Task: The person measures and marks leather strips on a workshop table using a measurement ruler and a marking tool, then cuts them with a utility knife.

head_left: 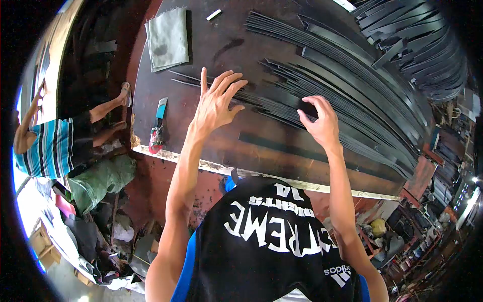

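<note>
Long thin black strips (347, 95) lie in bundles along the dark table (221, 30). My left hand (216, 103) is over the left ends of the nearest strips, its fingers spread and thumb held apart, with nothing in it. A few thin strip ends (183, 80) poke out to the left of its fingers. Further right, my right hand (323, 123) is above the same bundle, fingers bent and a gap between them and the thumb. No object shows in that gap. Part of the bundle is hidden behind both hands.
Left on the table are a folded grey cloth (168, 43), white chalk-like stick (214, 15) and a knife-like tool with a teal part (161, 108). A heap of black strips (422, 45) sits far right. A person in a striped shirt (48, 148) stands left, beyond the table.
</note>
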The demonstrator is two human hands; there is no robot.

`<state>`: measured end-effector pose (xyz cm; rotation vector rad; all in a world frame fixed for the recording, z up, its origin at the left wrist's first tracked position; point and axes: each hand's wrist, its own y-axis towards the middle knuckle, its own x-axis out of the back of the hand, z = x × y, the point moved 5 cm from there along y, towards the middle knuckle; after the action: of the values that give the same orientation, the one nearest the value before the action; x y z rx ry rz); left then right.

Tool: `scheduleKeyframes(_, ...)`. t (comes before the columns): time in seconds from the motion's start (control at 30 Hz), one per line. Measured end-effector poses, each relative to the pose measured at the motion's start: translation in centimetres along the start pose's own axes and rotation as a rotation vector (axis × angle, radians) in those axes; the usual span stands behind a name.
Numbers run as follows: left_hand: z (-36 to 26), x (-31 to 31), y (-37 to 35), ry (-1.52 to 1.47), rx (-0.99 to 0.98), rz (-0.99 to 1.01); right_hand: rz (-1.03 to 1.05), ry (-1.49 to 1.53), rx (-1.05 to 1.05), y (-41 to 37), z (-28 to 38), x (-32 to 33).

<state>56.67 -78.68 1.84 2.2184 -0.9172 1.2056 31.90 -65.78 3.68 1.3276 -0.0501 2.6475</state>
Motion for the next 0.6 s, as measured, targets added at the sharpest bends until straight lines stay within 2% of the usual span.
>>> scheduleKeyframes(0.43,1.0,-0.4,-0.2,0.02,-0.104,-0.14,-0.051,0.058,-0.041,-0.3,0.8,1.6)
scheduleKeyframes(0.53,1.3,-0.4,0.6,0.014,-0.124,-0.097,-0.025,0.043,-0.014,-0.5,0.8,1.2)
scheduleKeyframes(0.6,2.0,-1.0,1.2,0.036,-0.1,0.049,0.049,0.008,0.009,-0.6,0.6,0.4)
